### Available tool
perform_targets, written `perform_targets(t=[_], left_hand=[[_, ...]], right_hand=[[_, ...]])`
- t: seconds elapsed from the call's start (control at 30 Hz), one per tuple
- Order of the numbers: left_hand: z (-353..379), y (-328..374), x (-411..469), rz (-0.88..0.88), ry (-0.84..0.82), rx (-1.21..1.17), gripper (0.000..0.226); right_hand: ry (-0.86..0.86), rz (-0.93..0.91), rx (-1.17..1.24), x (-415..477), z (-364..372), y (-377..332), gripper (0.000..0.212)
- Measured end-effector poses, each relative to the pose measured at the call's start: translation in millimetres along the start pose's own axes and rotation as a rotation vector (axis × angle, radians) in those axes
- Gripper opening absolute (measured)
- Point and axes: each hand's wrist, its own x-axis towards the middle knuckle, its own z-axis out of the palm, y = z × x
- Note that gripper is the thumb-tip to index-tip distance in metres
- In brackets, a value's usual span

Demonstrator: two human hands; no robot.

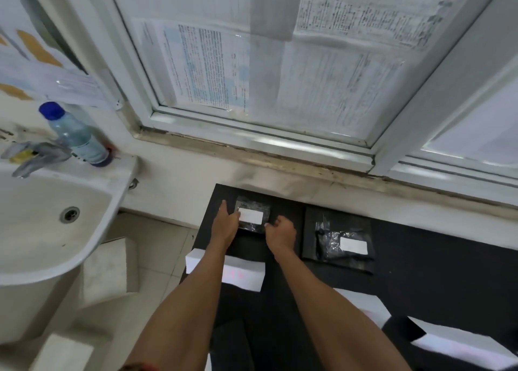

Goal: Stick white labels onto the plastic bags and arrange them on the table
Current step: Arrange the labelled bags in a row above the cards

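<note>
Plastic bag with its white label lies mid-frame on the dark surface, left hand straight-fingered at its edge, right hand pinching its corner, where a tug could wrinkle the label.

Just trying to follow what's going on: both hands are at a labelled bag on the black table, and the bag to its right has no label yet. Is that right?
Not quite. The head view shows the bag on the right already carries a white label. The rest holds: left hand and right hand are both at the labelled bag on the black table.
</note>
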Motion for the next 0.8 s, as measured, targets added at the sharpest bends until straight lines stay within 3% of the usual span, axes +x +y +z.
perform_targets(t=[0.2,0.37,0.47,0.67,0.8], left_hand=[[-24.4,-25.6,-81.7,0.095,0.114,-0.011,0.060],[-33.2,-85.0,-174.1,0.181,0.288,0.090,0.056],[-31.0,-147.1,-220.8,0.161,0.313,0.279,0.059],[-33.3,-249.1,-285.1,-0.215,0.154,0.509,0.061],[-36.4,-264.8,-290.0,-0.186,0.146,0.544,0.059]], right_hand=[[-0.017,-0.197,-0.021,-81.8,-17.3,13.8,0.043],[-0.125,-0.331,0.006,-163.9,-20.2,73.8,0.038],[-0.265,-0.342,-0.154,-203.3,-13.3,120.9,0.040],[-0.632,-0.520,-0.671,-255.4,13.2,189.6,0.046],[-0.622,-0.501,-0.910,-258.0,35.5,195.1,0.051]])
